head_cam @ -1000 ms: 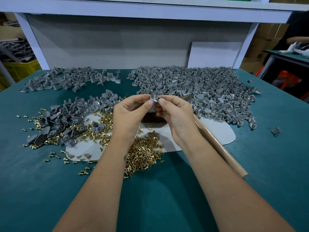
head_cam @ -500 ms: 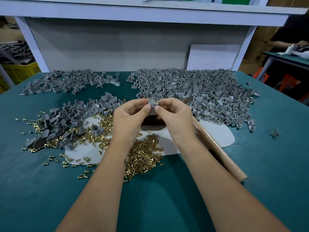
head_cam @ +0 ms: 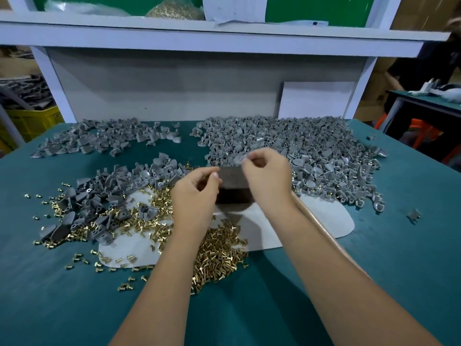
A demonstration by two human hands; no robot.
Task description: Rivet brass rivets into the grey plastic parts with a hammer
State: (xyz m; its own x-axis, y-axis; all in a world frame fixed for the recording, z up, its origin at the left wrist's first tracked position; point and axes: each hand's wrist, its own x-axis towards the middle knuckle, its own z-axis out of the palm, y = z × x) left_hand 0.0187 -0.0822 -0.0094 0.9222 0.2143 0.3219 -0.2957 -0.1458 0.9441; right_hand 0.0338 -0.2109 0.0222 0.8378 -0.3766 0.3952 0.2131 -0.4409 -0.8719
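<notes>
My right hand (head_cam: 268,176) pinched one grey plastic part (head_cam: 239,159) between thumb and forefinger, raised above the dark block (head_cam: 233,188). My left hand (head_cam: 195,193) hovered just beside the block with fingers curled; whether it held anything could not be determined. The brass rivets (head_cam: 219,255) lay heaped under my left wrist. The hammer handle (head_cam: 321,228) lay on the green table (head_cam: 374,283) under my right forearm.
</notes>
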